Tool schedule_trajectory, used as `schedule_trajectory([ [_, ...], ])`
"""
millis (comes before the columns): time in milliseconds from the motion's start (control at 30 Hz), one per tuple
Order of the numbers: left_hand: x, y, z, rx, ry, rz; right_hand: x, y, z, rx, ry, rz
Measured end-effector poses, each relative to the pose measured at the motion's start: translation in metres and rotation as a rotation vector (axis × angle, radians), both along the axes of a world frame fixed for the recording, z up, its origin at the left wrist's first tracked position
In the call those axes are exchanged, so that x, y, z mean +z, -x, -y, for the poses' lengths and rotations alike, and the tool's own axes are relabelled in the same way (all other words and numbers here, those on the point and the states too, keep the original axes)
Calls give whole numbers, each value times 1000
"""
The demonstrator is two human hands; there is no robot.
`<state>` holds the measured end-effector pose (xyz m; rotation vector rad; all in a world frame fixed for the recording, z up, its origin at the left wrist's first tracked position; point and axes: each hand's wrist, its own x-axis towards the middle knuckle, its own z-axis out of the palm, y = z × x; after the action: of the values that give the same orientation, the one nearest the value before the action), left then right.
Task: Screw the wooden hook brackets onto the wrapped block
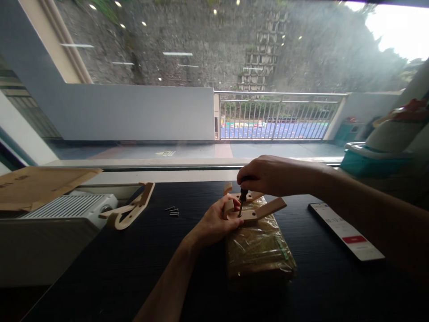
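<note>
Dark and wood-grained, the counter (100,268) runs along a wide window, with a railing (278,116) and a stone wall outside. Our right hand (268,175) is curled closed around the handle of a screwdriver (242,197), which stands nearly upright with its tip down on a wooden bracket (258,211). Our left hand (214,223) clasps the bracket's curved near end, fingers wrapped round it. The bracket lies flat on top of a plastic-wrapped pack (259,250), its long axis running left to right and its free end pointing right and slightly away from us. A few loose screws (172,211) lie just to the left, and a second wooden bracket (130,211) lies beyond them. A phone (346,231) lies face up to the right. At far left sit a white heater (67,206) and some cardboard (36,185).
</note>
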<state>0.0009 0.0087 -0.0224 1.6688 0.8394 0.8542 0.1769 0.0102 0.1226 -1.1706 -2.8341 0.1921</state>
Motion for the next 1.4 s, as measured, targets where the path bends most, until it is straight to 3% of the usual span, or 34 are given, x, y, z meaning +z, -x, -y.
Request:
schedule_trajectory([
  [233,1,0,0,-27,30,11,-2,5,1,-59,-58,16],
  [533,7,7,0,-66,81,-1,8,-7,3,-20,70,19],
  [900,1,7,-3,-55,-8,-51,-2,2,5,-43,-64,-3],
  [1167,25,23,3,1,-148,-197,6,-6,12,-39,9,9],
  [1400,23,23,1,-11,-160,-138,2,-7,8,-19,-32,23],
])
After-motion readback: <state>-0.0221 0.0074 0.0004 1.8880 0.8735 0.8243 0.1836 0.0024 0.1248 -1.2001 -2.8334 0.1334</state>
